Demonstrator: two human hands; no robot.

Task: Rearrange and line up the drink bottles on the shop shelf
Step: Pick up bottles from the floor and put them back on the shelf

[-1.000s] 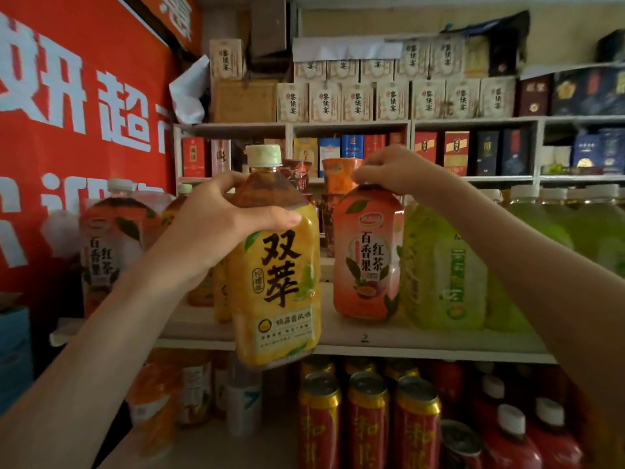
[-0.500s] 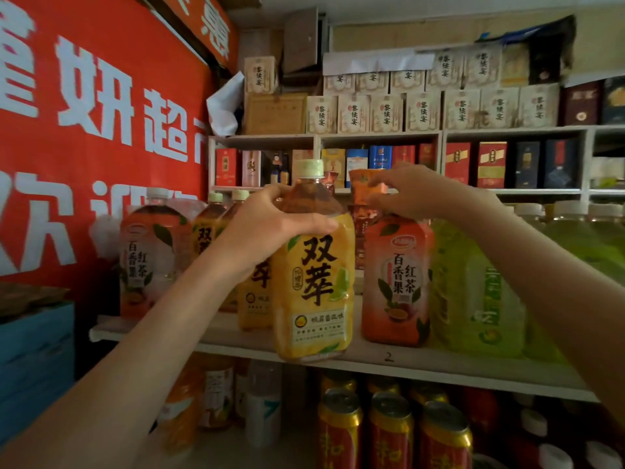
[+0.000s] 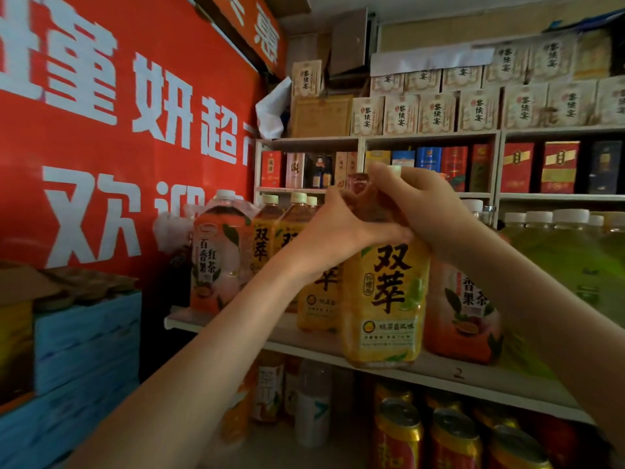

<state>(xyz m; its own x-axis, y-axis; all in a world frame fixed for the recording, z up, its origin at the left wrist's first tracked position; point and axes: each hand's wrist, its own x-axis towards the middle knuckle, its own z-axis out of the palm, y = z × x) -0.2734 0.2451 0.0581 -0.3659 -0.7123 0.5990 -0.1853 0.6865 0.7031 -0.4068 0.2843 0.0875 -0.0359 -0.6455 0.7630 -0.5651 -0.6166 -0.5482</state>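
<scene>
Both hands grip a squarish clear-plastic yellow bottle (image 3: 384, 299) at the shelf (image 3: 473, 380) front edge, left hand (image 3: 333, 231) wrapped round its shoulder, right hand (image 3: 419, 204) curled over neck and cap, beside an orange bottle (image 3: 463, 316).

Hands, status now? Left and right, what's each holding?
Left hand: closed around the shoulder of the yellow bottle.
Right hand: closed over the neck and top of the same yellow bottle.
</scene>
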